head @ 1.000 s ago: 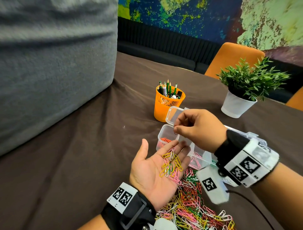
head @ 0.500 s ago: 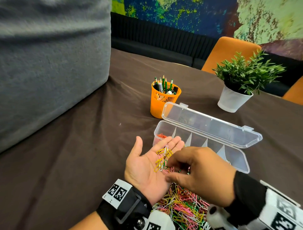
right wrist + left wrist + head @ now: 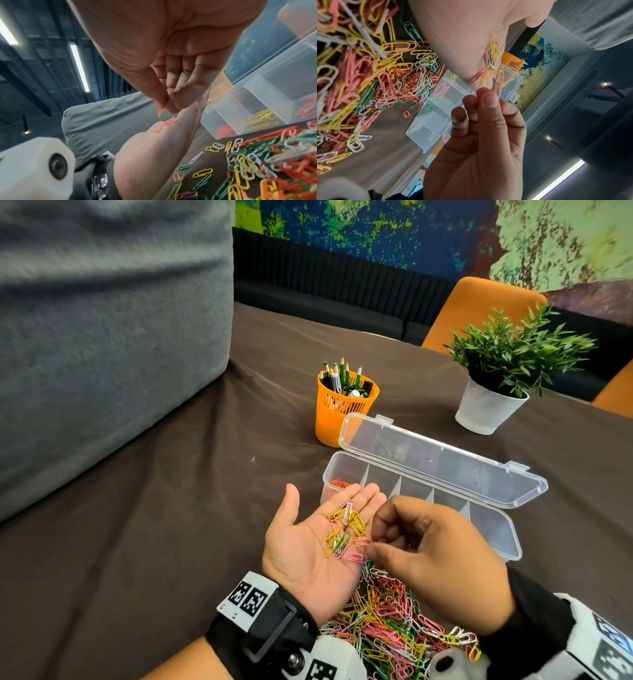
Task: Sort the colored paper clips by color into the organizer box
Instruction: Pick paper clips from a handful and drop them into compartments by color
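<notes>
Head view: the left hand (image 3: 308,546) lies palm-up and flat, carrying a small mixed cluster of clips (image 3: 346,534). The right hand (image 3: 424,559) pinches a pink clip (image 3: 359,542) at the cluster's right edge. The organizer box (image 3: 493,529) stands open just beyond the hands, with the loose pile (image 3: 387,625) nearer the person.

Left wrist view: the right hand's fingertips (image 3: 488,97) hold the pink clip upright, its top overlapping the cluster.

Right wrist view: thumb and forefinger are clamped on the clip above the left palm; yellow clips (image 3: 262,117) and pink or orange ones already fill separate compartments.

Step in hand: picking one clip from the palm. The next move probably calls for freeing it untangled and carrying it to the matching compartment.
</notes>
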